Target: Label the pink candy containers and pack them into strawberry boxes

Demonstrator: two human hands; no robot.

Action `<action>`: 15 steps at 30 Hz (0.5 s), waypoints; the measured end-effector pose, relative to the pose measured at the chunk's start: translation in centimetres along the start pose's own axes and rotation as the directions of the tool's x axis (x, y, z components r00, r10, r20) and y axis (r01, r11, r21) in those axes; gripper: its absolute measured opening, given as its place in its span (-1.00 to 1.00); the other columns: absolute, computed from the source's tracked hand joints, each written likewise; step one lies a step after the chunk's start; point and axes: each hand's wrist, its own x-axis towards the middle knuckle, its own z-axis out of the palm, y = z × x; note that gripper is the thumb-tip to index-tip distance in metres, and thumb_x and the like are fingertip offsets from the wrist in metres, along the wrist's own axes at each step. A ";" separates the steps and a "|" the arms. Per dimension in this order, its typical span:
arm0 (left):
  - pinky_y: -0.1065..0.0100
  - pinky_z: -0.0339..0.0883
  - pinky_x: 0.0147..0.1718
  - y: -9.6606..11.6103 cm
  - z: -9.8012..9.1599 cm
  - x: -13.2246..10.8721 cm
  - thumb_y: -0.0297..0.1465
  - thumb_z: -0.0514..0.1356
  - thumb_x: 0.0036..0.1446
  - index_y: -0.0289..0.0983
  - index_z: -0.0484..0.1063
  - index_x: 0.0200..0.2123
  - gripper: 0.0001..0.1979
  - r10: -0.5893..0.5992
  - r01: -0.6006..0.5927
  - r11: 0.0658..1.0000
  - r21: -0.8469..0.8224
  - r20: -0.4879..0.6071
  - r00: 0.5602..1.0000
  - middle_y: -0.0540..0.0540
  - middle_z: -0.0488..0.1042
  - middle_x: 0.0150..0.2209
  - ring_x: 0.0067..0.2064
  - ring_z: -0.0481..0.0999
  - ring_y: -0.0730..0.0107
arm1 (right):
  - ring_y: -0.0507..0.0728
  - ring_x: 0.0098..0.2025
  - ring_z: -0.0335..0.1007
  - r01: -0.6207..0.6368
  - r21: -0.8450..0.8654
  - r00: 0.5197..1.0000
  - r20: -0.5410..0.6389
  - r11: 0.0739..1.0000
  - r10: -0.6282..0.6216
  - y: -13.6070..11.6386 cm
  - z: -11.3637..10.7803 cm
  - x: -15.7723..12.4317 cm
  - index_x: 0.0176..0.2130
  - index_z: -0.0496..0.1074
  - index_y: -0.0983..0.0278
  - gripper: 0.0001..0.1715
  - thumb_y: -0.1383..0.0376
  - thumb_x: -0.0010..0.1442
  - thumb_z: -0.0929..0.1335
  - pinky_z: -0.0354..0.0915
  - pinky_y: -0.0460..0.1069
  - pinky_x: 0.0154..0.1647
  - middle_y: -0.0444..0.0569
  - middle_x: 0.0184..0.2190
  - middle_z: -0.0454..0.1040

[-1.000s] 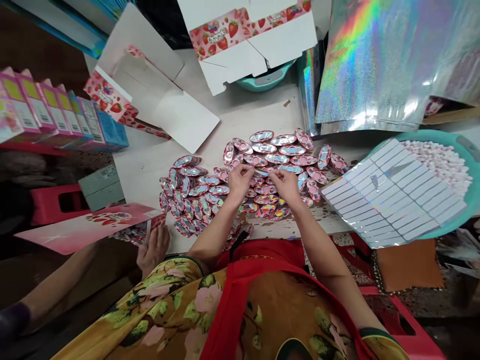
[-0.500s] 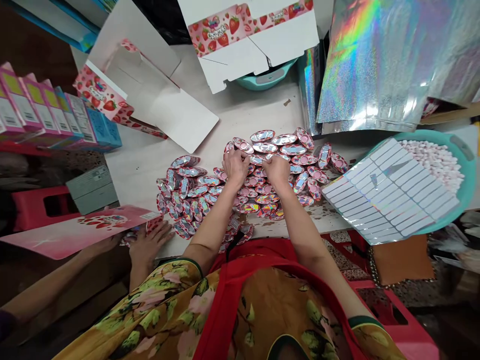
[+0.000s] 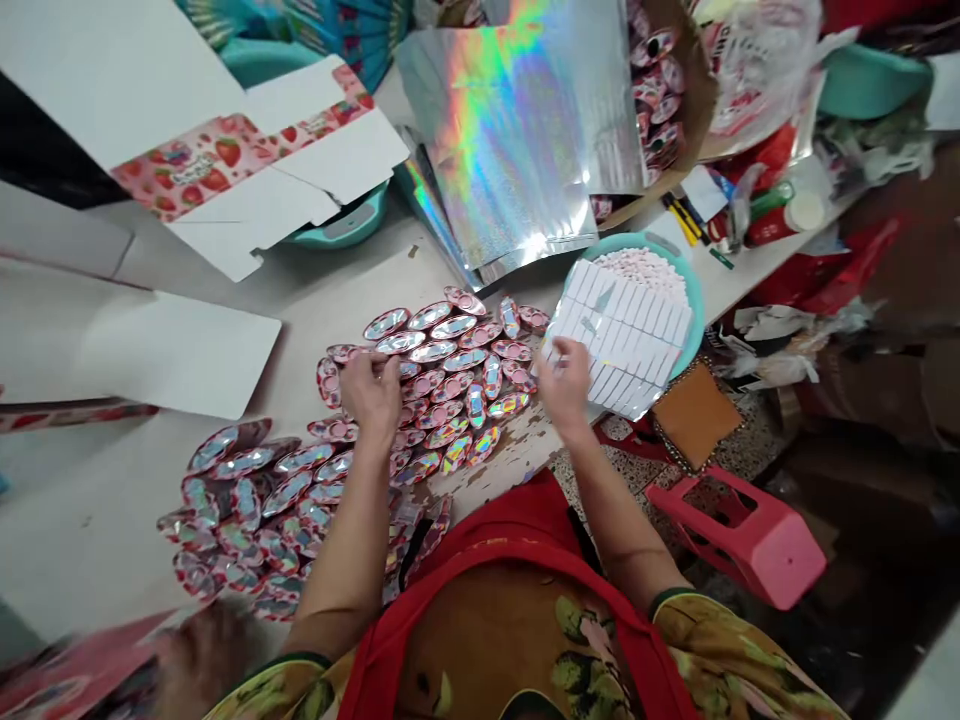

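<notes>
Small shiny pink-and-silver packets stand close together on the table, their oval ends facing up. My left hand rests over the left part of this group, thumb and forefinger a little apart on the packets. To the right, my right hand is at the left edge of a sheet of narrow white labels, fingers pinched together. Whatever is between those fingertips is too small to make out. The sheet lies over a turquoise basin holding many small pale pieces.
Holographic silver sheets lie behind the basin. Strawberry-printed cartons stand at back left, and more packets crowd the front left. Another person's blurred hand is at lower left. A pink stool stands at right.
The view has swung to the right. My right hand has left the packets and moved right to the label sheet. My left hand has shifted slightly among the packets.
</notes>
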 end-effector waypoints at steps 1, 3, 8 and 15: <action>0.14 0.33 0.02 2.1 1.0 -0.7 -0.23 0.16 0.23 -0.23 0.50 -0.25 -0.79 0.073 -0.072 0.995 -0.066 0.023 0.997 -0.15 0.57 -0.21 -0.09 0.51 0.11 | 0.24 0.05 0.33 -0.052 -0.036 0.987 -0.153 0.998 0.046 2.3 -3.0 0.4 0.05 0.36 0.23 -0.52 0.04 0.25 0.38 0.31 0.18 0.11 0.11 0.00 0.42; 0.18 0.34 0.03 7.3 3.9 -1.9 -0.23 0.18 0.24 -0.21 0.52 -0.22 -0.79 0.231 -0.196 0.956 -0.220 0.146 0.962 -0.14 0.59 -0.17 -0.07 0.52 0.14 | 0.28 0.12 0.27 -0.213 -0.120 0.909 -0.389 0.970 0.152 6.8 -8.3 1.1 0.08 0.31 0.26 -0.42 0.06 0.16 0.42 0.23 0.26 0.22 0.15 0.08 0.35; 0.16 0.32 0.06 18.9 12.5 -2.1 -0.27 0.34 0.10 -0.26 0.49 0.02 -0.59 0.308 -0.155 0.918 -0.366 0.408 0.860 -0.20 0.59 -0.11 0.00 0.54 0.05 | 0.16 -0.14 0.36 -0.565 0.150 0.691 -0.451 0.811 0.565 13.8 -13.4 1.6 -0.10 0.27 0.24 -0.33 -0.01 -0.09 0.51 0.36 0.16 0.02 0.00 -0.17 0.40; 0.38 0.33 -0.24 19.4 12.9 -1.3 -0.42 0.29 -0.06 -0.27 0.41 -0.33 -0.83 0.319 0.192 0.699 -0.688 0.541 0.778 0.04 0.46 -0.40 -0.29 0.48 0.36 | 0.04 -0.38 0.34 -0.504 0.528 0.792 -0.033 0.684 0.609 13.5 -13.4 -1.1 -0.31 0.27 0.17 -0.24 -0.13 -0.35 0.59 0.37 -0.01 -0.28 -0.20 -0.42 0.42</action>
